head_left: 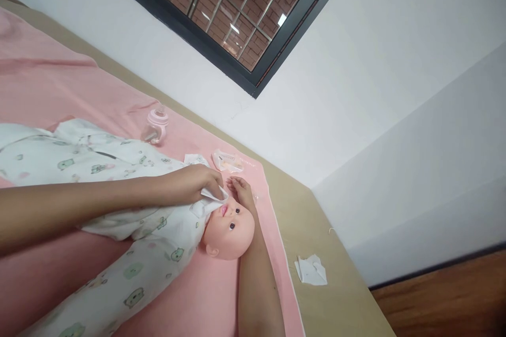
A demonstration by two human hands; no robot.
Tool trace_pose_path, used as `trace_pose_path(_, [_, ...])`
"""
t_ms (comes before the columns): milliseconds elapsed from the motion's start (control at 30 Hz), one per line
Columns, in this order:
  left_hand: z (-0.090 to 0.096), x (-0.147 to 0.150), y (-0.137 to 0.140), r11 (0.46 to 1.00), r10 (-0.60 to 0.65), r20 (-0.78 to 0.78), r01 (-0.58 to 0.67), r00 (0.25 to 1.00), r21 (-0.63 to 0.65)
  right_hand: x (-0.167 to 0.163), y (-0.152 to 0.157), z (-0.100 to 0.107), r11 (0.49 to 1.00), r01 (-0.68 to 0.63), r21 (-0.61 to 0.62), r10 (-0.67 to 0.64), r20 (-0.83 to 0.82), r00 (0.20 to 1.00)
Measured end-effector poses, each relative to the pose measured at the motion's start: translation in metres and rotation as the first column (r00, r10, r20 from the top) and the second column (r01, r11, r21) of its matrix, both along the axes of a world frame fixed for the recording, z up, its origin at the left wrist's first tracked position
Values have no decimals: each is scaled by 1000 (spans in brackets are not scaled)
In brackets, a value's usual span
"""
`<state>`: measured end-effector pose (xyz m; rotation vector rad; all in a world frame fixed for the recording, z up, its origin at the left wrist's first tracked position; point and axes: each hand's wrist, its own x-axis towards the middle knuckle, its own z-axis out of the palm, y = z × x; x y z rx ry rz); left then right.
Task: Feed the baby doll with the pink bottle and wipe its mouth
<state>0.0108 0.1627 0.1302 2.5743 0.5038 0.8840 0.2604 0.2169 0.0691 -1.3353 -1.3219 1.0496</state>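
A baby doll (231,237) lies on a pink sheet (205,295), its bald head turned to the right of the view. It wears a white garment with green animal prints (134,271). My left hand (197,181) reaches in from the left side and pinches a piece of white cloth (213,196) at the doll's mouth and chin. Behind the doll's head rests my right arm, coming from the bottom of the view. The fingers of my right hand (240,189) are loosely curled and apart, and no object shows in them.
A pink-topped baby bottle (155,125) stands beyond the doll's body. Close to my hands lies a clear plastic packet (228,161). A folded white tissue (311,269) is on the tan surface (294,221). A white wall and a barred window (253,81) border the far side.
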Motion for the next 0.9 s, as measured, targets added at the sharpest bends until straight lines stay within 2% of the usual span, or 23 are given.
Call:
trace_pose_path(200, [9,-1,-6,988,5,-45,-11,999,-155,3,-14,-4,986,-65,150,39,173,984])
trace_pose_path(333, [14,-1,-10,979,-6,-46,-4,999,-204,5,-13,-7,986,-70,153,42,176,983])
trace_pose_path(667, [14,-1,-10,974,-29,9,30,1000,-226,8,-3,-12,992,-44,114,31,112,993])
trace_pose_path(900, [7,-1,-10,983,-82,58,91,995,-161,7,-6,-15,991,-31,131,14,124,992])
